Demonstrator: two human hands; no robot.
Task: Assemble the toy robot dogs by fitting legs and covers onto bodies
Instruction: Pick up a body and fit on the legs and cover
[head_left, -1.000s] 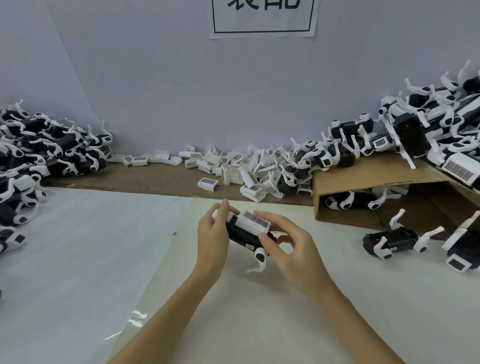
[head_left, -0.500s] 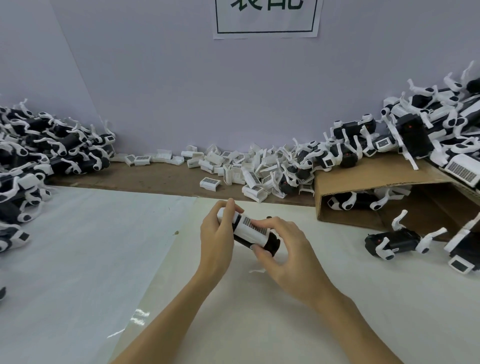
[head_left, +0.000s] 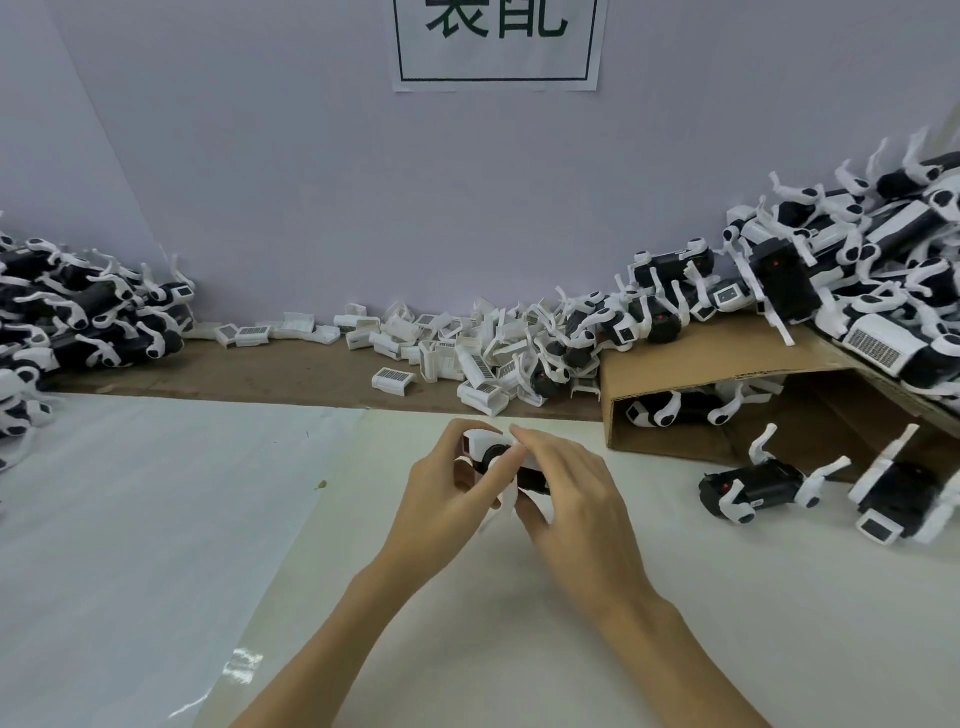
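Two hands work one toy dog (head_left: 492, 453) above the near middle of the white sheet (head_left: 156, 493): our left hand (head_left: 447, 499) wraps its left end, our right hand (head_left: 571, 499) pinches the right. Loose white covers (head_left: 447, 343) lie far behind; cardboard box (head_left: 727, 374) right, heaped with dogs

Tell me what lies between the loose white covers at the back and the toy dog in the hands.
Head view: bare brown board, then white sheet; nothing else.
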